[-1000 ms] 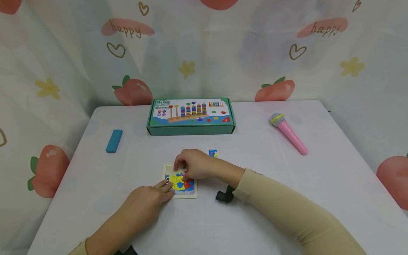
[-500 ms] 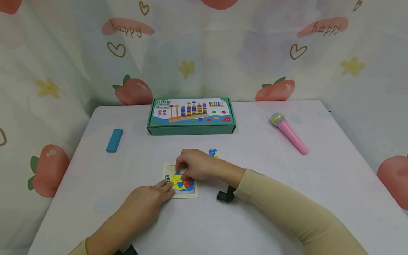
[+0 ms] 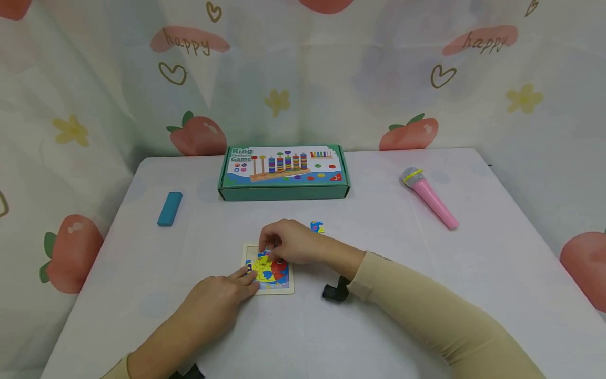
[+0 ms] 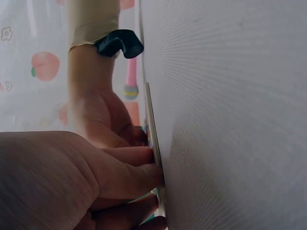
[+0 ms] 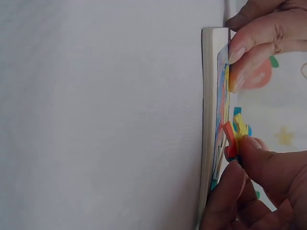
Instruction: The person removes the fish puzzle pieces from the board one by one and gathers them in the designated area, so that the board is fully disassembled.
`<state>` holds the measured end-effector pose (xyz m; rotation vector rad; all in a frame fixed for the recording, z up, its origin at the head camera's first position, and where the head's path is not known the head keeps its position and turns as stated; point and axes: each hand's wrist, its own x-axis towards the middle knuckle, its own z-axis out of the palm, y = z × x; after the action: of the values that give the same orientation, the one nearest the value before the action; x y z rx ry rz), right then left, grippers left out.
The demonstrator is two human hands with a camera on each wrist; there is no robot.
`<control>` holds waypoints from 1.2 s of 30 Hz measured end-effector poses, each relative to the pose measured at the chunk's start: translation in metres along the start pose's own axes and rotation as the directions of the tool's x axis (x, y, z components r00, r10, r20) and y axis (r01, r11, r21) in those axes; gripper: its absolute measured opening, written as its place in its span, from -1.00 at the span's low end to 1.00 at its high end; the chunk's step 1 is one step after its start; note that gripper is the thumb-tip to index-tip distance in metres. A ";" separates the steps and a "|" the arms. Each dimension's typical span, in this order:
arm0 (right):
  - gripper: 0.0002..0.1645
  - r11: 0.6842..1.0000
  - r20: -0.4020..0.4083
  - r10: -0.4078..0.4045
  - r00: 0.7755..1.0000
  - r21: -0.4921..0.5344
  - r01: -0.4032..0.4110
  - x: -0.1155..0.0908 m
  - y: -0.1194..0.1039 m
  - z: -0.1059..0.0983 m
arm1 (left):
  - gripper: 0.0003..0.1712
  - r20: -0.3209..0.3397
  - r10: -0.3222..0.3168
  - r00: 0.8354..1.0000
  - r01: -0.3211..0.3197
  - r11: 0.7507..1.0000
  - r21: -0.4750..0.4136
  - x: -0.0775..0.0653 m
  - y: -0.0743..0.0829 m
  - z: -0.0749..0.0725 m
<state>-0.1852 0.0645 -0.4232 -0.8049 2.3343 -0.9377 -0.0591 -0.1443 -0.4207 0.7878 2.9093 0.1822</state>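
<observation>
A small jigsaw puzzle in a pale wooden frame (image 3: 291,293) lies flat on the table, its picture mostly yellow, red and blue. My left hand (image 3: 215,305) rests its fingertips on the left side of the puzzle. Over the upper part, my right hand (image 3: 295,242) pinches a red and yellow puzzle piece (image 5: 230,136) between thumb and fingers; in the right wrist view it stands tilted off the board. Whether one piece or two are held, I cannot tell. A blue puzzle piece (image 3: 316,227) lies beyond my right wrist, partly covered by it.
A green ring game box (image 3: 284,193) stands at the back of the table. To the left lies a blue block (image 3: 170,209), and to the right a pink toy microphone (image 3: 433,202). A black wrist mount (image 3: 335,290) hangs under my right sleeve.
My right hand has risen slightly from the puzzle, and more of the red part shows beneath its thumb. The left hand stays put.
</observation>
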 end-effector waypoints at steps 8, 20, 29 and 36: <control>-0.84 0.999 -0.016 0.002 1.000 0.051 -0.002 -0.003 0.005 -0.004 | -0.56 0.015 -0.031 0.999 0.032 0.999 -0.008 0.001 0.001 -0.001; -0.91 0.989 -0.053 0.120 0.991 0.093 -0.115 -0.031 0.024 -0.044 | -0.54 0.039 -0.052 0.998 0.052 0.999 0.012 0.001 0.004 -0.001; -0.94 0.975 -0.112 0.207 0.972 0.104 -0.196 -0.058 0.052 -0.082 | -0.57 0.010 -0.053 0.999 0.053 0.999 0.013 0.001 0.005 0.000; -0.92 0.962 -0.127 0.272 0.954 0.036 -0.270 -0.067 0.069 -0.102 | -0.58 0.010 -0.056 0.998 0.056 0.998 0.014 0.001 0.005 0.000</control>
<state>-0.2251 0.1956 -0.3943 -0.4097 2.4643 -0.9127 -0.0573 -0.1397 -0.4206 0.7063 2.9219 0.1526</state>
